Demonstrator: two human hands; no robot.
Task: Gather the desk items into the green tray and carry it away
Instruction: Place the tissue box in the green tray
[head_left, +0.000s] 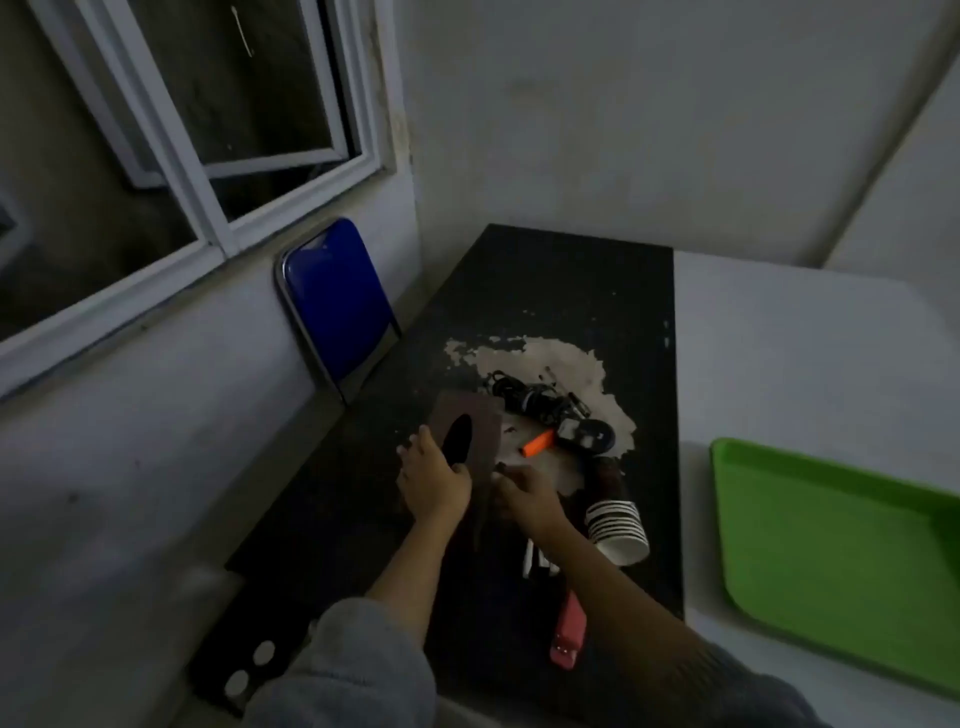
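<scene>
Two bare hands work side by side over a dark desk (519, 291). The left hand (434, 480) closes around the near end of one black oval object (458, 439), which lies against one brownish flat piece (480, 431). The right hand (527, 493) has its fingers curled at the near edge of that same piece; whether it actually pinches it cannot be told, as the frame is dim and blurred.

Beyond the right hand lie one orange marker (539, 442), one round black device (587, 435) and one tangle of black cable (530, 397), all close together on a patch of worn surface. Just right of the right wrist lies one stack of paper cups (618, 527) on its side. Beneath the right forearm sit some white sticks (530, 558), too blurred to count, and one pink stapler (567, 631).

One green tray (831, 561), empty, rests well to the right of both hands on a white table (805, 338) that abuts the desk's right edge. The desk's far half is open. To the left of the hands, one blue folding chair (337, 296) leans against the wall under a window (182, 130).
</scene>
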